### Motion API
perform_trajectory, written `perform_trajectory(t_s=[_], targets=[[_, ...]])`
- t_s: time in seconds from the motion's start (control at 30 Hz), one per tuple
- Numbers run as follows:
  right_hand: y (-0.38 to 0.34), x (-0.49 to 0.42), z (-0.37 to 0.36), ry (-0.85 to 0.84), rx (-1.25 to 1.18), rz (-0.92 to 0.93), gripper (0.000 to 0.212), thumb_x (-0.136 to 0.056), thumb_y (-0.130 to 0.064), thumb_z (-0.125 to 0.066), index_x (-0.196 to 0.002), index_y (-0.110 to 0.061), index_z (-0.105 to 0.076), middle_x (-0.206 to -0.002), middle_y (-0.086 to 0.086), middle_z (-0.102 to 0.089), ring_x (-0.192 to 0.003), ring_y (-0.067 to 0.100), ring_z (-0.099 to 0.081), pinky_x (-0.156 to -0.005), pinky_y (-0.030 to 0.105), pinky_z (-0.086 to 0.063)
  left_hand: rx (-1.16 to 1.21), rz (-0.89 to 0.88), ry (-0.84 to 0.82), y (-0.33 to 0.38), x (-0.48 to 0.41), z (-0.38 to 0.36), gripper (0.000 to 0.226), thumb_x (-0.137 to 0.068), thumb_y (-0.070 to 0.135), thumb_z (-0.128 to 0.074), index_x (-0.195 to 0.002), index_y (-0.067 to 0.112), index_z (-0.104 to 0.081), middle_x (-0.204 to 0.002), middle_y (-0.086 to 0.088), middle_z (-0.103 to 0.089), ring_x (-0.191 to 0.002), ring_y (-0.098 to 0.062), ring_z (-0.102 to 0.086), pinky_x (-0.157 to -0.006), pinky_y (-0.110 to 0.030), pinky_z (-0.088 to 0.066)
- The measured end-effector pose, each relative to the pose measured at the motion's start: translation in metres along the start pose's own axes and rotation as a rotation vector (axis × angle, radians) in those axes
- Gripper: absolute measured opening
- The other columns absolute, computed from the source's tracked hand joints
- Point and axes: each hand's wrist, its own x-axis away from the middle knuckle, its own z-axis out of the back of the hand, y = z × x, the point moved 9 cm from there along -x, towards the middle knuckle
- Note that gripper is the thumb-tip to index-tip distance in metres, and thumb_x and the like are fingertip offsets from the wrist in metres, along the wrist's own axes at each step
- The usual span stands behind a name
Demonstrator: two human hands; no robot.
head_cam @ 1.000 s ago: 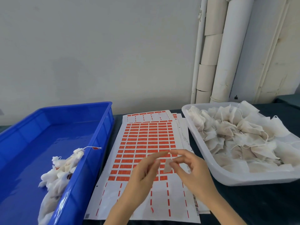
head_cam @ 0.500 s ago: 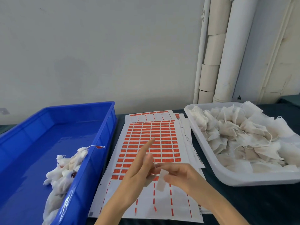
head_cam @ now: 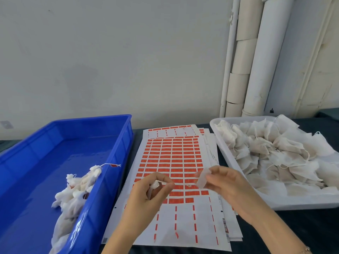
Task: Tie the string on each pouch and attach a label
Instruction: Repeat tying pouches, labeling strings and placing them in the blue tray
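My left hand [head_cam: 152, 191] grips a small white pouch [head_cam: 155, 185] by its gathered top, over the sheet of orange labels [head_cam: 172, 162]. My right hand [head_cam: 225, 182] pinches a pale, translucent piece [head_cam: 201, 178] between thumb and fingers, a short way to the right of the pouch. A thin string [head_cam: 185, 185] runs between the two hands. The hands are apart, both above the lower rows of labels.
A blue bin [head_cam: 113, 162] on the left holds several tied pouches [head_cam: 77, 187], one with a red label on its string. A white tray [head_cam: 229, 165] on the right is full of untied pouches [head_cam: 275, 153]. White pipes stand against the wall behind.
My hands have drawn apart: the left closed round the pouch top, the right moved to the right with the pale piece, and the string now stretches between them.
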Motion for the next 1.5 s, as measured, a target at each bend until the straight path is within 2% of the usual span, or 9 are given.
perform_trajectory(t_s=[0.1, 0.2, 0.37, 0.53, 0.73, 0.9, 1.1, 1.37, 1.5], targets=[[-0.011, -0.003, 0.019, 0.164, 0.045, 0.045, 0.02, -0.084, -0.02, -0.068, -0.1, -0.009, -0.069, -0.097, 0.003, -0.075, -0.09, 0.018, -0.071, -0.081, 0.028, -0.055, 0.014, -0.025, -0.104, 0.01, 0.004, -0.006, 0.003, -0.084, 0.025, -0.069, -0.086, 0.026, -0.069, -0.083, 0.016, -0.068, -0.066, -0.005, -0.062, -0.057, -0.012, -0.046], [-0.02, -0.004, 0.016, 0.193, 0.107, 0.098, 0.014, -0.082, -0.017, -0.07, -0.095, -0.011, -0.071, -0.086, 0.001, -0.075, -0.08, 0.017, -0.072, -0.066, 0.017, -0.055, 0.014, -0.042, -0.203, 0.02, 0.009, -0.018, 0.004, -0.083, 0.028, -0.069, -0.088, 0.027, -0.069, -0.082, 0.014, -0.067, -0.063, -0.008, -0.058, -0.058, -0.012, -0.043], [-0.023, -0.005, 0.0, 0.145, 0.178, 0.119, 0.012, -0.081, -0.022, -0.073, -0.091, -0.016, -0.074, -0.082, -0.002, -0.075, -0.077, 0.014, -0.072, -0.07, 0.018, -0.054, 0.08, -0.084, -0.202, 0.034, 0.011, -0.027, 0.004, -0.083, 0.026, -0.07, -0.086, 0.024, -0.07, -0.07, 0.016, -0.064, -0.052, -0.001, -0.052, -0.052, -0.008, -0.037], [-0.023, -0.005, -0.009, 0.117, 0.18, 0.136, 0.007, -0.079, -0.02, -0.074, -0.086, -0.019, -0.076, -0.081, -0.002, -0.075, -0.077, 0.015, -0.072, -0.069, 0.017, -0.055, 0.122, -0.102, -0.091, 0.035, 0.005, -0.024, 0.017, -0.074, 0.042, -0.067, -0.083, 0.028, -0.069, -0.069, 0.011, -0.067, -0.045, -0.004, -0.044, -0.046, -0.01, -0.035], [-0.023, -0.004, -0.008, 0.129, 0.181, 0.118, 0.005, -0.079, -0.019, -0.075, -0.083, -0.021, -0.076, -0.082, -0.003, -0.075, -0.078, 0.014, -0.072, -0.066, 0.016, -0.055, 0.142, -0.024, 0.023, 0.02, -0.005, -0.018, 0.009, -0.078, 0.032, -0.071, -0.084, 0.026, -0.07, -0.071, 0.013, -0.068, -0.05, -0.001, -0.055, -0.047, -0.007, -0.039], [-0.023, -0.003, -0.009, 0.118, 0.183, 0.102, 0.006, -0.078, -0.019, -0.076, -0.079, -0.025, -0.076, -0.082, -0.005, -0.075, -0.079, 0.012, -0.072, -0.066, 0.014, -0.054, 0.14, 0.005, 0.062, 0.016, -0.007, -0.017, 0.026, -0.068, 0.047, -0.066, -0.084, 0.027, -0.069, -0.067, 0.012, -0.065, -0.05, -0.004, -0.054, -0.047, -0.009, -0.04], [-0.018, -0.004, -0.012, 0.098, 0.181, 0.072, 0.003, -0.077, -0.025, -0.077, -0.079, -0.026, -0.076, -0.085, -0.007, -0.075, -0.082, 0.012, -0.072, -0.068, 0.016, -0.054, 0.145, 0.024, 0.061, 0.011, -0.007, -0.019, 0.021, -0.07, 0.046, -0.065, -0.085, 0.032, -0.069, -0.067, 0.019, -0.067, -0.051, -0.001, -0.056, -0.046, -0.008, -0.039], [-0.013, -0.004, -0.02, 0.054, 0.081, 0.034, 0.045, -0.058, -0.046, -0.073, -0.099, -0.029, -0.072, -0.098, -0.009, -0.074, -0.089, 0.014, -0.071, -0.084, 0.031, -0.055, 0.103, 0.074, 0.201, 0.001, -0.005, -0.015, 0.009, -0.076, 0.044, -0.067, -0.075, 0.036, -0.067, -0.073, 0.029, -0.066, -0.079, 0.01, -0.06, -0.053, -0.003, -0.044], [-0.011, -0.001, -0.023, 0.06, 0.04, 0.048, 0.053, -0.063, -0.05, -0.069, -0.11, -0.026, -0.066, -0.106, -0.007, -0.072, -0.098, 0.013, -0.069, -0.087, 0.031, -0.055, 0.216, 0.188, 0.295, -0.011, -0.002, -0.01, 0.013, -0.072, 0.046, -0.068, -0.072, 0.033, -0.067, -0.065, 0.021, -0.066, -0.063, 0.005, -0.062, -0.045, -0.01, -0.043]])
